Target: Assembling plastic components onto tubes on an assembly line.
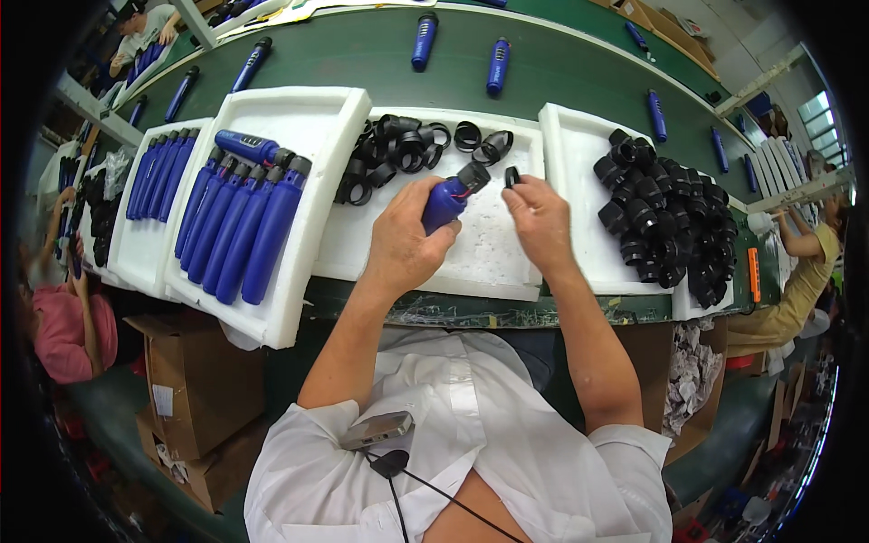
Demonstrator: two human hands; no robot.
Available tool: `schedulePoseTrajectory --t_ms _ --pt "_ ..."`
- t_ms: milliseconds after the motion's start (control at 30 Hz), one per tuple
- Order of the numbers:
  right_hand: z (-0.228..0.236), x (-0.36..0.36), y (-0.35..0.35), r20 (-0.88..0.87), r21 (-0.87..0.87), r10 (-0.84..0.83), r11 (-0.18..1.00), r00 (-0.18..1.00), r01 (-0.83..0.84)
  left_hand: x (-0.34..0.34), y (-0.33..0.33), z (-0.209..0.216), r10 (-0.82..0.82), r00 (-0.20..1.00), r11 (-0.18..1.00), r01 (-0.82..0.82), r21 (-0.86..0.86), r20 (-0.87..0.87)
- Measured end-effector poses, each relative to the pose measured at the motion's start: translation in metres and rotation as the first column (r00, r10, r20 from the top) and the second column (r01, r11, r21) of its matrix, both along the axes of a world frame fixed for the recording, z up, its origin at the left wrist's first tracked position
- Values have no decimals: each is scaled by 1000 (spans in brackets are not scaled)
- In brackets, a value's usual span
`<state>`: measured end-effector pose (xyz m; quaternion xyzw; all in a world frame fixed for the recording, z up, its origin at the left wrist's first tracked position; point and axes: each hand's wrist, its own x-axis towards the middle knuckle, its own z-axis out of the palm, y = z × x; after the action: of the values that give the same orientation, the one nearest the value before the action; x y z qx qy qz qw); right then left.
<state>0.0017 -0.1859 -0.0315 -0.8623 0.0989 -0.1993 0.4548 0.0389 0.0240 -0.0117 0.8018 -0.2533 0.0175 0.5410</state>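
Observation:
Closed around a blue cylindrical handle (442,206) is my left hand (403,240). The handle's black end tilts up to the right, with a bit of red showing near the joint. My right hand (541,222) pinches a small black ring (511,176) between thumb and fingertips, just right of that black end and apart from it. Both hands are over a white foam tray (484,258). Black collars (407,149) lie loose along the tray's far side. To the left, another foam tray (312,195) holds several blue handles (237,231), one lying across the others.
A foam tray (579,244) on the right carries a heap of black collars (647,204). Blue handles (499,65) lie spaced along the green bench (362,68) beyond. An orange tool (753,274) is at the far right. Cardboard boxes (213,380) stand below; other people work at both sides.

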Motion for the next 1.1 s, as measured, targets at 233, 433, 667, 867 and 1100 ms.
schedulePoseTrajectory --t_ms 233,433,667,867,1100 --pt "43 -18 8 65 467 312 830 948 -305 -4 -8 -5 -46 985 989 21 149 167" --pt "47 -17 14 -236 295 407 895 882 -334 -8 -17 -21 -99 954 985 53 166 282" --pt "53 -20 -9 -291 352 506 846 812 -401 -8 -23 -29 -79 928 994 48 95 365" --pt "45 -3 -123 -147 -738 -280 670 949 83 0 -7 0 -78 987 996 84 -38 138" --pt "-7 40 -167 -227 -954 -347 266 910 -137 -9 -9 8 -160 978 987 161 5 131"
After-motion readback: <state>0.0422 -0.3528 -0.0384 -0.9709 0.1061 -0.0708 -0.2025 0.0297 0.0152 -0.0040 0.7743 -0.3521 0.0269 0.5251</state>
